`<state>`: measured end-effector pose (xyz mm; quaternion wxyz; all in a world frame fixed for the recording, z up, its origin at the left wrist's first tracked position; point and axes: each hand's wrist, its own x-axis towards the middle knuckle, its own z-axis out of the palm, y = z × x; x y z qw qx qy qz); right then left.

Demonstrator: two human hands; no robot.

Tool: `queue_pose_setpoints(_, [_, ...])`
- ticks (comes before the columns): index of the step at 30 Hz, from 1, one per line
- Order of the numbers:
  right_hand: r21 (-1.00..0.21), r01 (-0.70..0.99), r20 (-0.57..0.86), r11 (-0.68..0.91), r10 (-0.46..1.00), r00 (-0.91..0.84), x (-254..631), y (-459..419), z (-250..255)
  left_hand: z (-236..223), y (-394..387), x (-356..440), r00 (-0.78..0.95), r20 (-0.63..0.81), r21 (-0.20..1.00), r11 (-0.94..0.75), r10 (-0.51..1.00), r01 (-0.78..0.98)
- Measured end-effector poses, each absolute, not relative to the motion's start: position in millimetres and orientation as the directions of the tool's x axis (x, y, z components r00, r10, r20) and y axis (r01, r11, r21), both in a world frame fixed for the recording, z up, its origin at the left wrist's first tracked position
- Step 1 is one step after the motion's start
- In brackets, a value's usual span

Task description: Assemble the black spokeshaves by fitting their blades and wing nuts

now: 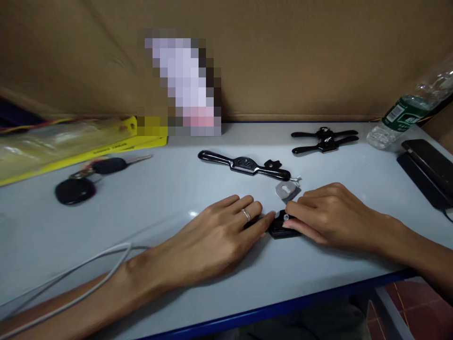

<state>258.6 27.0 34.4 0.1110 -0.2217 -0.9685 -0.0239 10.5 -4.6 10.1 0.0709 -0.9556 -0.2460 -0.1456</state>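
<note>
A black spokeshave [283,232] lies near the table's front, its ends mostly hidden under my hands. My left hand [226,231], with a ring on one finger, is closed over its left handle, the index finger reaching to the middle of the body. At that middle, the thumb and fingertips of my right hand [325,215] are pinched around a small silver screw [286,217]. Just behind lies a flat silver blade [286,190]. Farther back are a second spokeshave body [244,164], a black cap piece [272,165] and a small silver screw [296,179].
Two more spokeshaves [325,141] lie at the back right, beside a tilted plastic bottle [399,113] and a dark phone [430,165]. Keys [109,165] and a yellow-edged plastic package [71,141] are on the left. A white cable [106,283] crosses my left forearm.
</note>
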Motion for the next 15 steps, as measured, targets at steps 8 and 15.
queue_pose_setpoints(8, [0.038,0.422,0.223,0.906,0.404,-0.887,256.9,25.9,33.9,12.2,-5.4,10.6,0.844,0.336,-0.129,-0.867,0.419,0.482])
queue_pose_setpoints(15, [0.09,0.426,0.11,0.9,0.416,-0.903,255.1,24.1,31.8,11.2,-6.2,12.4,0.823,0.35,-0.074,-0.863,0.447,0.5])
